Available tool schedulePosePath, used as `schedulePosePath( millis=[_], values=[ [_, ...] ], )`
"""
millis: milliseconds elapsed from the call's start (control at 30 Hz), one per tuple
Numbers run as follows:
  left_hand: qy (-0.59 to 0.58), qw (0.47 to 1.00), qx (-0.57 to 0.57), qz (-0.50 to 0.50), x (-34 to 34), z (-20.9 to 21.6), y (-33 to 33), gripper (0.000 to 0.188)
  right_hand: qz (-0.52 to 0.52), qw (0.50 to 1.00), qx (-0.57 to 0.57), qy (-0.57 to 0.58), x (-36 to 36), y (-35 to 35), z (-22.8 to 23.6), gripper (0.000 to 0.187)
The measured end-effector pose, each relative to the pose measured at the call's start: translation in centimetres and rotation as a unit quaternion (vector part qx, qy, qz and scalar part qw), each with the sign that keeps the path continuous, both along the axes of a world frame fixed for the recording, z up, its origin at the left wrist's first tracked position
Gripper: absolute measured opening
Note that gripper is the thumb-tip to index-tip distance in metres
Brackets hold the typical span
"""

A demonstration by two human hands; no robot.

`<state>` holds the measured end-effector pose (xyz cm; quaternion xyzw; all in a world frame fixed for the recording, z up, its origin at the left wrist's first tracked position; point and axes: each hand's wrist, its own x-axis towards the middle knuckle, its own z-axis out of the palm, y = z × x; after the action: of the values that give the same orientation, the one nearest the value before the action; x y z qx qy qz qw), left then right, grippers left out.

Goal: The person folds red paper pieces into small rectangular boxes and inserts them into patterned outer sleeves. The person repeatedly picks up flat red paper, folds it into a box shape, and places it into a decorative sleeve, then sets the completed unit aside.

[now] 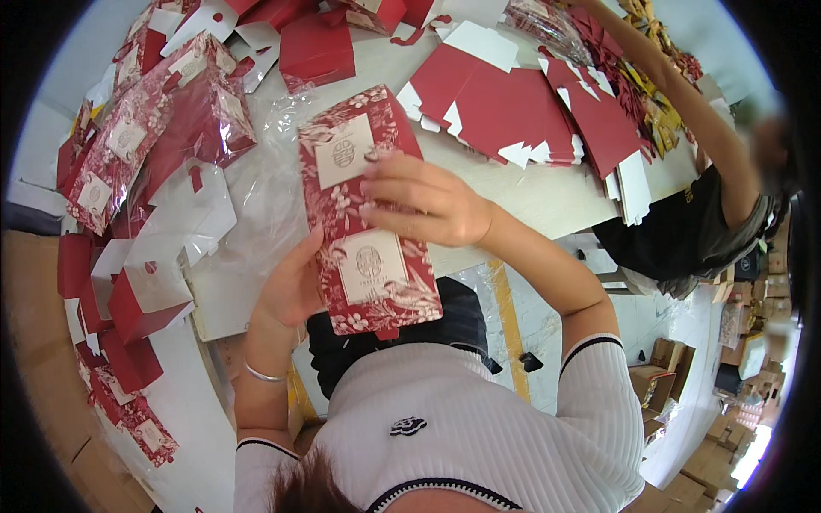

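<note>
Floral red gift box (pixel 368 214) sits between both hands above the white desk (pixel 547 192). At far left lie wrapped boxes in clear film (pixel 175 115). The left hand (pixel 291 286) cups the box's left edge, fingers hidden behind it. The right hand (pixel 423 205) presses on its face, fingers (pixel 385 184) spread flat. Flat red box blanks (pixel 505 103) lie farther right, beside another person's arm (pixel 684 103).
</note>
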<state>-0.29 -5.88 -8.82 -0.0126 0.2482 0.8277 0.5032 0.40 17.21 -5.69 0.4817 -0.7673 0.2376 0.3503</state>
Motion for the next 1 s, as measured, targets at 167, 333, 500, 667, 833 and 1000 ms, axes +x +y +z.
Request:
schedulePosePath(
  millis=[167,333,500,667,833,1000],
  values=[
    [0.064,0.987,-0.113,0.093,0.4,1.0,1.7,0.035,-0.027,0.994,0.092,-0.058,-0.3,-0.6,-0.4,0.031],
    [0.122,0.969,-0.127,0.176,0.3,2.3,3.6,0.030,-0.092,0.957,0.120,-0.247,0.3,-0.4,3.4,0.049],
    [0.181,0.946,-0.146,0.225,0.6,2.4,4.7,0.027,-0.145,0.933,0.179,-0.277,1.2,-0.3,4.9,0.052],
    [0.332,0.894,-0.191,0.233,0.8,1.1,6.5,0.022,-0.190,0.906,0.147,-0.348,0.9,-1.4,3.8,0.046],
    [0.154,0.940,-0.212,0.220,0.3,-0.5,6.3,0.022,-0.144,0.815,-0.021,-0.561,-2.9,0.5,4.6,0.011],
    [0.042,0.968,-0.107,0.221,-0.5,1.6,5.7,0.025,-0.396,0.878,0.049,-0.265,-16.5,9.7,0.5,0.028]
  ],
)
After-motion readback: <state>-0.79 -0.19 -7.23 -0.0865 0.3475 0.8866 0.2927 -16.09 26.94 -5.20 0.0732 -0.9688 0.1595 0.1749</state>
